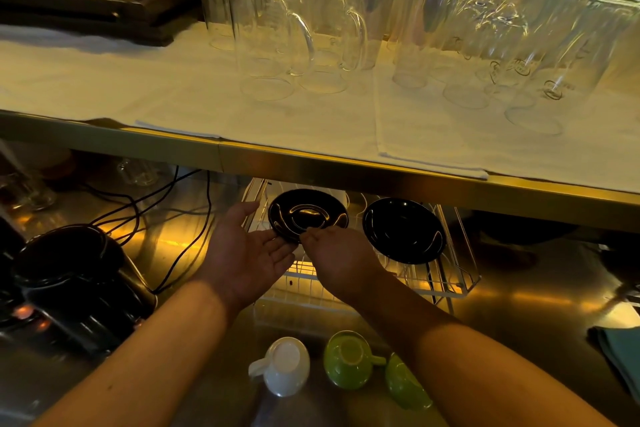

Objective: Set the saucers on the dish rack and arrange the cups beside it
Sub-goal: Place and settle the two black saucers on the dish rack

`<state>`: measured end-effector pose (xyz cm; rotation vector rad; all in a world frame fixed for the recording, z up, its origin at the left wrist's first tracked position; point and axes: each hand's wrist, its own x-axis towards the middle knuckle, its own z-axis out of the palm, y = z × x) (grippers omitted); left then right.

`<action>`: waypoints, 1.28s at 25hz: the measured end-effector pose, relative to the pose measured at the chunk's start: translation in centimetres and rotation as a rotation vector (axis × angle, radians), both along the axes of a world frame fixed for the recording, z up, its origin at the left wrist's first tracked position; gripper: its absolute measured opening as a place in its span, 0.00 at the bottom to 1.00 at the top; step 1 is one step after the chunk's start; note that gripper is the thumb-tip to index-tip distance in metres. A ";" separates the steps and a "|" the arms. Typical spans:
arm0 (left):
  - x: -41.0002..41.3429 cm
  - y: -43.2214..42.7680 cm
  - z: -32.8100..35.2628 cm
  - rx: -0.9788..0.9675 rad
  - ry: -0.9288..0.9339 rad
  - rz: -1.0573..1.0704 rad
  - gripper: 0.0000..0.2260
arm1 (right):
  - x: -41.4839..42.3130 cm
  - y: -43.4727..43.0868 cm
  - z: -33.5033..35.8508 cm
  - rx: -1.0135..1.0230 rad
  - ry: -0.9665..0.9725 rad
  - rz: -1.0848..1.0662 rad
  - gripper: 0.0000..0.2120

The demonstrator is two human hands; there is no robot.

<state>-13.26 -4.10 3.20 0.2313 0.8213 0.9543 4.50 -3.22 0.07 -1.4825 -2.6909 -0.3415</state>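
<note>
- Fingers (273, 240) of the left hand (244, 255) lie nearly straight, palm turned up, in the lower middle of the frame. Their tips touch the near left rim of the held saucer (308, 213) without curling round it.
- Fingertips (310, 236) of the right hand (341, 258) are bent and pinch the same saucer's near rim, just right of the left hand's fingers.
- The held saucer is black and glossy and tilts so that its upper face shows. It sits over the left end of the dish rack (450, 288); whether it already rests in the wires I cannot tell.
- A second saucer (403, 230), also black, stands on edge in the rack to the right, apart from the first.
- The white wire rack stands on the steel counter (519, 308), partly under the shelf (346, 163) that crosses the middle of the frame.
- At the bottom centre, near the rack's front, three cups sit mouth down in a row: a white cup (285, 366), a green cup (348, 362) and another green cup (405, 383), the last partly hidden by the right forearm.
- A black jug (76, 288) stands at the lower left, with dark cables (166, 218) trailing behind it.
- Clear glasses (273, 35) stand on a white cloth (173, 90) on the shelf, across the upper frame.
- A teal cloth (620, 350) lies at the lower right edge.
</note>
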 end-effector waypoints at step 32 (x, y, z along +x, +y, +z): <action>4.5 6.5 -6.1 1.054 2.028 -0.685 0.38 | 12.3 -0.6 -1.8 -0.249 0.082 -0.419 0.28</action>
